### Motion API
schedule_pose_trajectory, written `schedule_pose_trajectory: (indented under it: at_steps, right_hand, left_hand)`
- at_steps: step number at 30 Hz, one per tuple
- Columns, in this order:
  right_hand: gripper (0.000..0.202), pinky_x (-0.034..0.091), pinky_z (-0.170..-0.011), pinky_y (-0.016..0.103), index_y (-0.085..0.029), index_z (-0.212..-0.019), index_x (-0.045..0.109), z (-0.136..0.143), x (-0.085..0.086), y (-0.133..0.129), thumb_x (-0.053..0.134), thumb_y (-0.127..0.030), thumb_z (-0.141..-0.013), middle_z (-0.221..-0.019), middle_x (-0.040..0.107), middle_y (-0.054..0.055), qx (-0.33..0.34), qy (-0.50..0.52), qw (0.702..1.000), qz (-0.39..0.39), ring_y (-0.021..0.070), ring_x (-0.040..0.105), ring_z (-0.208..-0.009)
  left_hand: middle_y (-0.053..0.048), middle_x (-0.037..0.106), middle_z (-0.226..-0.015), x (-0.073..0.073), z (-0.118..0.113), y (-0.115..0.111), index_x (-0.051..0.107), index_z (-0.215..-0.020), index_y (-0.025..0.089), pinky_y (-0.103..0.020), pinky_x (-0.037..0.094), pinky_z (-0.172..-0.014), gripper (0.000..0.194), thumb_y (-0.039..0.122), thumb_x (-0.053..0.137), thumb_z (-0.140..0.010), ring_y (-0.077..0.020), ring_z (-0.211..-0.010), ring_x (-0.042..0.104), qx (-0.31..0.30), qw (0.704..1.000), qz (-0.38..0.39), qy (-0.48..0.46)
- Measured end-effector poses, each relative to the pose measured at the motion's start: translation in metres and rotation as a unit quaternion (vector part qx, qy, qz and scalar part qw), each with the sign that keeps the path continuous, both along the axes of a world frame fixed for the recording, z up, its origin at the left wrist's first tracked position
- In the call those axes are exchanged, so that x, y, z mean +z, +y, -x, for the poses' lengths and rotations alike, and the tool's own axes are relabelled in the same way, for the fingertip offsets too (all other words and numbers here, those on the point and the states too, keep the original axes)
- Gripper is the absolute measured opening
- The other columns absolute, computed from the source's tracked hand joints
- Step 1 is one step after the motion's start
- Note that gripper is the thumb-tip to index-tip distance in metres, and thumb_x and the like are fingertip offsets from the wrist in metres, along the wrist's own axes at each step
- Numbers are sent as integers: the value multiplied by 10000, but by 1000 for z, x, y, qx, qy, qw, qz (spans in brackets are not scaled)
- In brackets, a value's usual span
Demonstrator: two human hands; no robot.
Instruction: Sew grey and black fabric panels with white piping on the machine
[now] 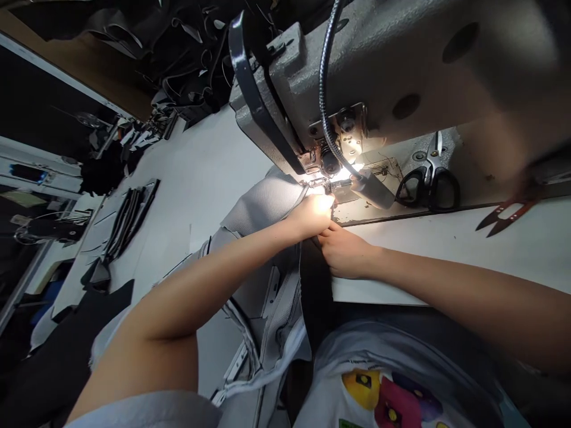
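Note:
Close to the needle of the sewing machine [330, 156], my left hand [312, 215] is closed on grey fabric [272, 199], its fingertips bright under the lamp. My right hand [345, 251] sits just below and to the right, fingers pinched on a dark fabric strip [316, 285] that hangs over the table edge towards my lap. The two hands touch or nearly touch. More of the grey piece, with seams and piping, drapes down below my left forearm. The fingertips of both hands are partly hidden.
On the machine bed lie black-handled scissors [432, 178]; thread snips [504, 217] rest to their right. A flexible lamp [372, 187] hangs close beside the needle area. Stacked dark fabric pieces [129, 223] lie on the white table [209, 154] at left, with dark material piled behind.

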State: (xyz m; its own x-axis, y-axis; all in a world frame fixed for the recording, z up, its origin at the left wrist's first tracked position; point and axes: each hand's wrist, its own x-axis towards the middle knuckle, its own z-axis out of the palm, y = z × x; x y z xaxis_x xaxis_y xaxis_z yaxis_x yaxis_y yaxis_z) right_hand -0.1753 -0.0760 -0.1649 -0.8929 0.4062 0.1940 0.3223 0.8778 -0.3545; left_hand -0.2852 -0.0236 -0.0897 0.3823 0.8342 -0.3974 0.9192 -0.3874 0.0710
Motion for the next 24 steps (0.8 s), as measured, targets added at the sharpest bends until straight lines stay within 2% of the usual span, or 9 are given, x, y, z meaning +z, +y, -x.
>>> schedule_pose_trajectory:
  at_steps: [4,7,10,12,14,16,18,21,24]
  right_hand:
    - [245,311,-1059,476,-116,-913,745,-2,5,1,551,-234,-821,-917,675,128,-3,-24,1000,1,288,540,-1006]
    - [330,276,-1109,486,-101,-986,738,-8,7,-15,588,-341,-816,-1079,669,168,-5,1,1000,-4,315,518,-1129]
    - [401,223,-1152,524,-125,-1026,734,-14,1,-55,657,-399,-743,-1191,649,176,26,23,999,-30,342,480,-1225]
    - [322,260,-1138,525,-162,-1016,738,-15,-11,-86,649,-311,-745,-1082,700,135,70,25,995,-67,316,541,-1157]
    - [267,326,-1109,489,-209,-1000,737,-12,-26,-107,602,-178,-772,-1001,728,75,70,75,987,-127,271,598,-1072]
    - [327,399,-1056,473,-209,-1028,730,-2,-40,-113,545,-106,-780,-1056,727,76,63,112,978,-166,271,601,-1102]
    - [377,481,-956,446,-197,-1024,729,16,-49,-108,485,-65,-769,-1050,730,89,84,140,970,-182,272,630,-1058]
    - [318,537,-792,401,-194,-906,734,52,-52,-98,463,-84,-780,-902,739,100,111,150,969,-160,263,677,-853]
    - [238,531,-675,378,-217,-727,697,75,-54,-100,493,-176,-843,-700,696,76,94,113,984,-98,248,654,-664]
  left_hand:
    - [-133,697,-1079,-11,0,1,616,-1209,113,-348,492,-956,411,75,372,-881,-228,-1031,642,20,1000,-16,3]
    - [-161,680,-1122,-14,-4,-4,628,-1186,89,-391,460,-1022,412,64,365,-870,-253,-1093,620,11,998,-41,-50]
    - [-193,576,-1312,-2,9,-41,507,-1347,62,-405,376,-1122,482,117,392,-882,-262,-1279,496,10,982,-106,-158]
    - [-216,405,-1482,7,37,-89,290,-1496,61,-425,315,-1169,641,216,452,-895,-271,-1407,348,16,966,-145,-215]
    - [-228,230,-1576,6,75,-146,144,-1547,81,-469,268,-1188,756,309,479,-909,-293,-1476,214,24,957,-174,-230]
    - [-214,159,-1607,-7,118,-194,176,-1553,125,-542,214,-1190,763,374,492,-906,-339,-1494,138,52,962,-202,-173]
    - [-178,223,-1603,-24,163,-219,340,-1511,169,-581,150,-1194,698,407,512,-877,-356,-1488,165,49,972,-209,-98]
    - [-116,406,-1532,-43,231,-208,545,-1385,199,-487,140,-1222,517,311,446,-889,-263,-1463,286,-16,982,-187,-28]
    - [-101,368,-1554,-43,279,-161,504,-1426,139,-396,126,-1231,539,273,377,-920,-217,-1487,226,-95,978,-181,33]
